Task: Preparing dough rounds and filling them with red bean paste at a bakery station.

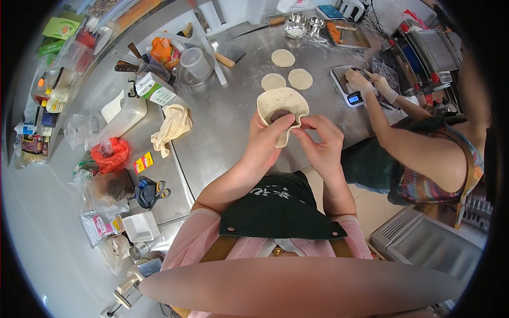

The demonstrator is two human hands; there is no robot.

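A round dough wrapper point(281, 99), pale with dark specks, is held up over the steel table in front of me. Dark purple-brown filling point(278, 114) sits in its middle. My left hand point(266, 135) cups the wrapper from below and the left, its thumb pressing against the filling. With thumb and fingertips, my right hand point(321, 139) pinches the wrapper's near right edge, where the dough folds. Beyond lie three flat dough rounds: one far round point(283, 58), one on the left point(273, 82) and one on the right point(300, 79).
At right a co-worker's gloved hands point(371, 85) work over a white scale point(347, 95). A cleaver point(230, 57), metal bowls point(296, 27) and a tray point(347, 34) stand at the back. A cloth point(172, 127) and a carton point(155, 90) are on the left.
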